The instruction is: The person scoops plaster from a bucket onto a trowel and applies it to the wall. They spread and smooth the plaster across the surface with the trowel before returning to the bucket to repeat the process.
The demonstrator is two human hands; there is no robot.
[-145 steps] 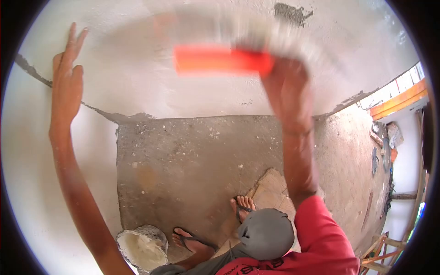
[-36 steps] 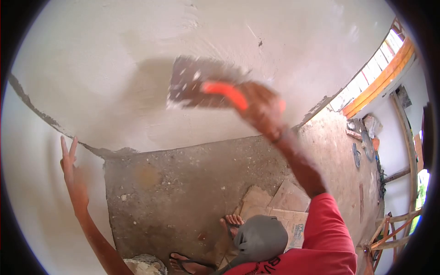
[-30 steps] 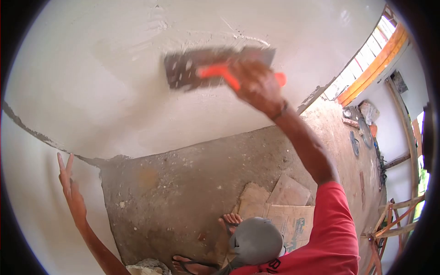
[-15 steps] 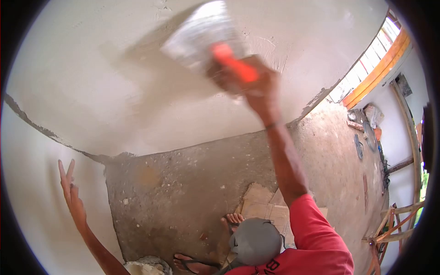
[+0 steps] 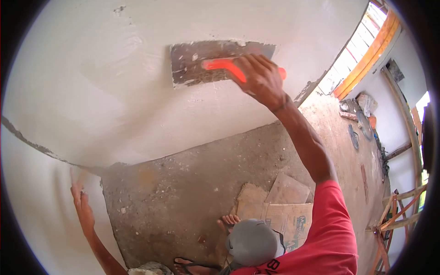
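Observation:
My right hand point(image 5: 262, 79) is wrapped round the orange handle of a plastering trowel point(image 5: 185, 75). The trowel's wide metal blade, smeared with plaster, lies along the pale plastered wall point(image 5: 137, 107). On the left, my left hand point(image 5: 82, 201) is raised beside the adjoining white wall point(image 5: 34, 188), holding nothing. Its fingers are stretched upward, and their tips are blurred.
Flattened cardboard point(image 5: 286, 220) lies on the dirty floor point(image 5: 169, 188) near my sandalled feet point(image 5: 195, 266). A grey cap point(image 5: 254, 242) shows at the bottom. To the right are an orange window frame point(image 5: 369, 52), a loose sandal point(image 5: 353, 136) and a wooden stand point(image 5: 389, 224).
The trowel has gone from tilted and blurred to lying level along the wall, its long blade now showing. My left hand's spread fingers have drawn closer together.

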